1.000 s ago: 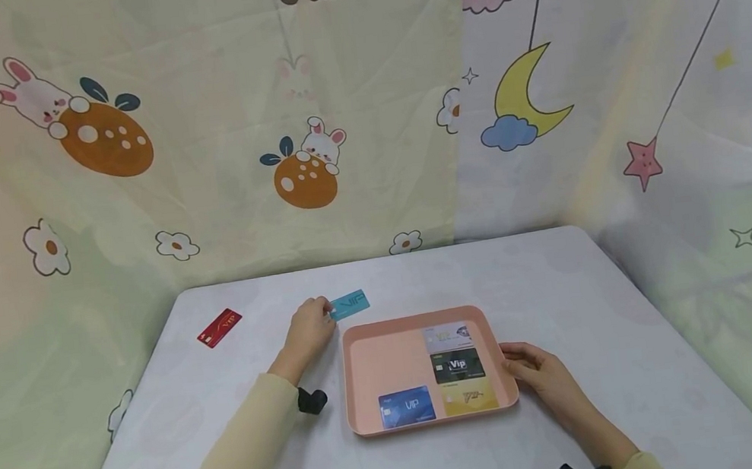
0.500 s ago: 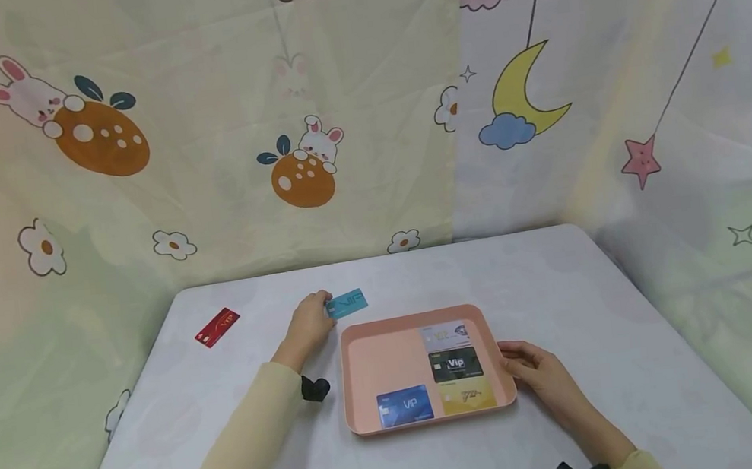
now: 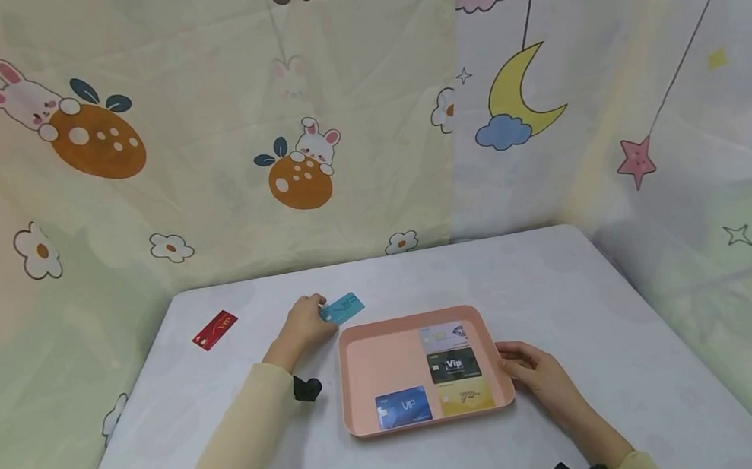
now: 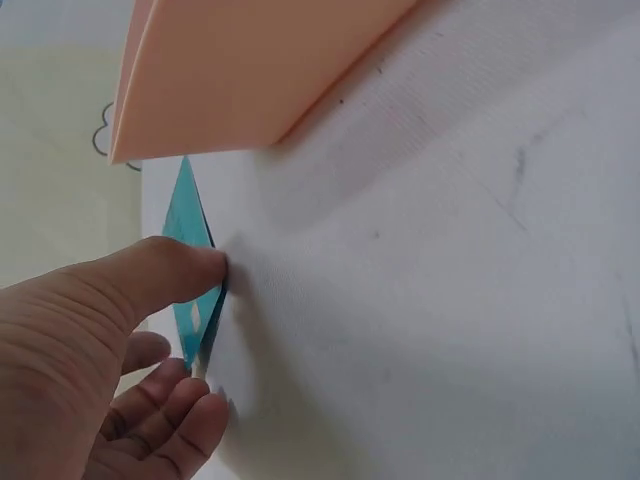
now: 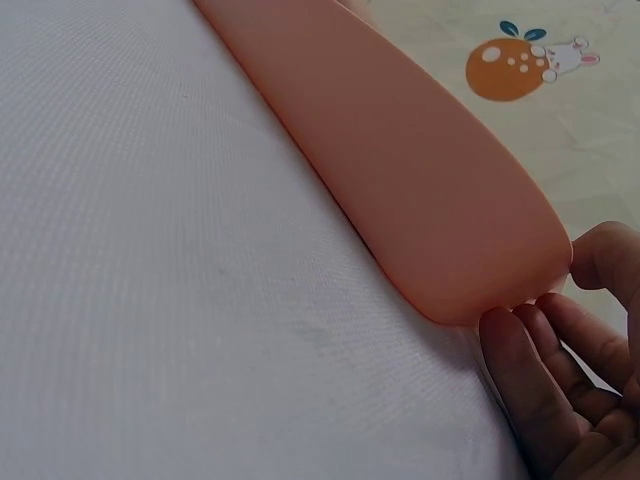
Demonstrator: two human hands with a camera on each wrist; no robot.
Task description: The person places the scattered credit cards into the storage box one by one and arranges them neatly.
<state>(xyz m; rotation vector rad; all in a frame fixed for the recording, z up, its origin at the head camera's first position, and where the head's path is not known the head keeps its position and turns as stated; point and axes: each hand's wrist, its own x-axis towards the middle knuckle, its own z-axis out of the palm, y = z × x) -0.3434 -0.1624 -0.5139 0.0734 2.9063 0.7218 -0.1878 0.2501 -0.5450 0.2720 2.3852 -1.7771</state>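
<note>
My left hand [image 3: 303,323] pinches a teal VIP card [image 3: 345,308] by its left end, just behind the pink tray [image 3: 386,327]. In the left wrist view the thumb lies on the near edge of the teal card [image 4: 192,215], with fingertips at its lower corner. The card's edge shows a thin shadow under it. My right hand [image 3: 535,369] grips the tray's right rim, thumb over the top and fingers against the outer wall. Inside the tray lie a silver card [image 3: 445,336], a black card [image 3: 455,364], a gold card [image 3: 466,396] and a blue card [image 3: 403,407].
A red VIP card [image 3: 215,330] lies near the back left of the white tabletop [image 3: 560,284]. Behind the table hangs a printed cloth [image 3: 370,174] with rabbits, oranges and a moon. The tray's left upper part shows bare pink.
The teal card has turned slightly, its right end now angled more toward the back, and has shifted a little left with my left hand. My right hand stays on the tray rim.
</note>
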